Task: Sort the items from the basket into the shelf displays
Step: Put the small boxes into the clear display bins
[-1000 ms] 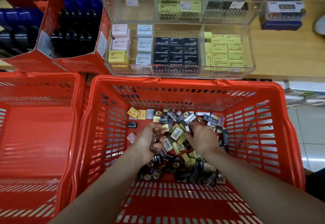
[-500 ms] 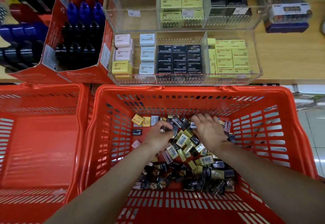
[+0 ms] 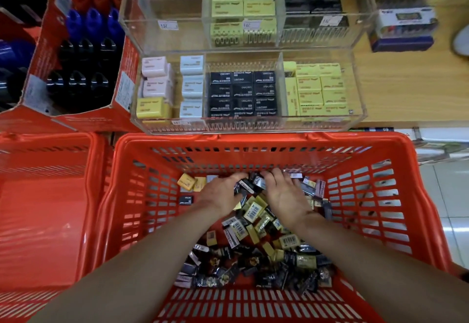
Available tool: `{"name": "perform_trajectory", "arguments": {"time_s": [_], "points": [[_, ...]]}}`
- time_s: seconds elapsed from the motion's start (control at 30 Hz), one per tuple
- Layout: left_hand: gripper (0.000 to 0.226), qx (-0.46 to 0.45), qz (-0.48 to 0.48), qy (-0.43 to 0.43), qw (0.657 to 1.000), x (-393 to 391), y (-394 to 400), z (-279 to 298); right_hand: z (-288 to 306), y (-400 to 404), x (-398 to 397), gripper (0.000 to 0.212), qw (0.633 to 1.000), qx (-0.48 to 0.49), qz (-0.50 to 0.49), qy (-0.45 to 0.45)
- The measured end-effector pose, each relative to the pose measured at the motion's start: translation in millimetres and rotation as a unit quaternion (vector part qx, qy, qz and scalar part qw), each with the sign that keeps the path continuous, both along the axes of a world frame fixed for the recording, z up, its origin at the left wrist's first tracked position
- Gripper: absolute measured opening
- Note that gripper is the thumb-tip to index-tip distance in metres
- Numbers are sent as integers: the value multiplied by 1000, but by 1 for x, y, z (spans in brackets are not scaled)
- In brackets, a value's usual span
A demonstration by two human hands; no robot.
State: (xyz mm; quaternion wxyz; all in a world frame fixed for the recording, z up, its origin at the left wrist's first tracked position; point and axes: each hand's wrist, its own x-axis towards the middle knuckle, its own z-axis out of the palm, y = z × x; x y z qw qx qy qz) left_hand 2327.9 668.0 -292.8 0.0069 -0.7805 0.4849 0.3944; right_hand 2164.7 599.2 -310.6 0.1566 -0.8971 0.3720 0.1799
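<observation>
Head view showed the pile of small packets (image 3: 256,223) lying in the red basket (image 3: 380,208), just below the clear shelf displays (image 3: 248,124). Left hand (image 3: 219,194) and right hand (image 3: 284,192) rested palm-down on the pile's far end, fingers nearly straight, close together, gripping nothing discernible. Beside it stood a second red basket (image 3: 50,208).

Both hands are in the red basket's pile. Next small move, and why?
Probably close the left hand on one black packet by its fingertips and lift: both hands, right hand too, lie on the mixed pile; the clear shelf tray's black compartment is straight ahead.
</observation>
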Motion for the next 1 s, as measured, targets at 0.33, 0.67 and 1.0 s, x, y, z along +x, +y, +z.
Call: {"name": "perform_trajectory", "arguments": {"time_s": [0.33,0.67,1.0], "points": [[23,-57,133,-6,989,-10,18,-17,-1,5,8,33,992,34,-107,-59],[22,-89,262,289,916,0,53,98,106,27,-10,32,793,388,-400,-246],[17,-191,329,398,835,-15,61,296,322,31,-17,54,802,380,-297,-352]]}}
